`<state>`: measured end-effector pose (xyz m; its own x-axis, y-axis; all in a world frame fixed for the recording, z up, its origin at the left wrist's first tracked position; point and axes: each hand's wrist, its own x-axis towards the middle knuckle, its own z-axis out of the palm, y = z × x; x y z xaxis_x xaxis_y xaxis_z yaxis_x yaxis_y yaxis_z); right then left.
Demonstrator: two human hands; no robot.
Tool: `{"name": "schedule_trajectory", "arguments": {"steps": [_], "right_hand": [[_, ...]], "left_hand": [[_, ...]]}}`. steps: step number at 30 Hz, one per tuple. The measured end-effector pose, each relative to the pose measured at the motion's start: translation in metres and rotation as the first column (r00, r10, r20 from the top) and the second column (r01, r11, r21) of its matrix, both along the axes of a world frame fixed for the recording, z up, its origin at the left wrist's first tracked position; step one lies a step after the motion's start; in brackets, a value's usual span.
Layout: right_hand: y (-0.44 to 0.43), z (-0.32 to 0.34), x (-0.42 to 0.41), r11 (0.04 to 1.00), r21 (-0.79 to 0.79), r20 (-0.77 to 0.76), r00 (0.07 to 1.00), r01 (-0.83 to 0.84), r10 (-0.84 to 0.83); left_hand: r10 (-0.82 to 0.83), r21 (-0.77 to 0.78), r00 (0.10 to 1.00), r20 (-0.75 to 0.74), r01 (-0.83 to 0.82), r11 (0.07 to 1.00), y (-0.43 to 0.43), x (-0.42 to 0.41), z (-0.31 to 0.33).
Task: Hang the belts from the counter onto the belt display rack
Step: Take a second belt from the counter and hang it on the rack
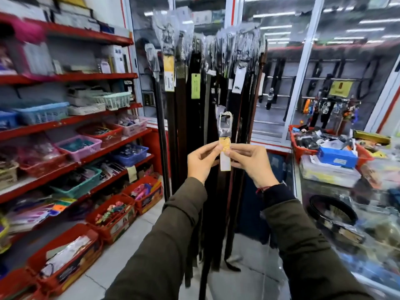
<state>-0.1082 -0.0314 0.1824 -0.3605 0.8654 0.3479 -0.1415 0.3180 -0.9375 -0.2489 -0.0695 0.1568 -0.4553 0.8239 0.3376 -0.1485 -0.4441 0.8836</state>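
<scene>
I hold a belt [225, 131] upright by its top end in front of the belt display rack [207, 46]. Its silver buckle is wrapped in clear plastic, with a yellow and white tag below it. My left hand [202, 161] pinches the tag from the left and my right hand [252, 163] pinches it from the right. The dark strap hangs down between my forearms toward the floor. Several dark belts with wrapped buckles and paper tags hang on the rack behind. A coiled black belt [333, 213] lies on the glass counter [368, 234] at the right.
Red shelves [71, 120] with plastic baskets of small goods line the left wall, and red crates [127, 211] stand on the floor below them. A red basket [303, 148] and a blue box [336, 156] sit on the counter's far end. Glass cabinets stand behind the rack.
</scene>
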Motion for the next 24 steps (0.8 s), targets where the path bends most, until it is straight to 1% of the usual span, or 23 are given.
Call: {"name": "schedule_trajectory", "arguments": {"steps": [6, 10, 13, 15, 19, 24], "right_hand": [[-0.004, 0.06, -0.056, 0.995, 0.044, -0.205, 0.974, -0.092, 0.099], [-0.009, 0.104, -0.088, 0.989, 0.095, -0.274, 0.952, -0.116, 0.138], [-0.009, 0.13, -0.11, 0.981, 0.131, -0.288, 0.942, -0.142, 0.175], [-0.009, 0.146, -0.123, 0.977, 0.149, -0.283, 0.94, -0.152, 0.189], [-0.002, 0.17, -0.144, 0.968, 0.159, -0.289, 0.928, -0.195, 0.235], [0.008, 0.186, -0.163, 0.975, 0.115, -0.281, 0.936, -0.188, 0.214]], "left_hand": [[0.116, 0.131, 0.992, 0.042, -0.12, 0.984, -0.004, -0.046, 0.07], [0.183, 0.21, 0.981, 0.068, -0.194, 0.958, -0.011, -0.069, 0.113], [0.257, 0.263, 0.96, 0.114, -0.279, 0.924, -0.014, -0.084, 0.14], [0.301, 0.289, 0.946, 0.119, -0.323, 0.901, -0.015, -0.094, 0.155], [0.328, 0.331, 0.935, 0.133, -0.354, 0.875, -0.016, -0.107, 0.178], [0.362, 0.277, 0.921, 0.14, -0.388, 0.879, -0.008, -0.124, 0.192]]}}
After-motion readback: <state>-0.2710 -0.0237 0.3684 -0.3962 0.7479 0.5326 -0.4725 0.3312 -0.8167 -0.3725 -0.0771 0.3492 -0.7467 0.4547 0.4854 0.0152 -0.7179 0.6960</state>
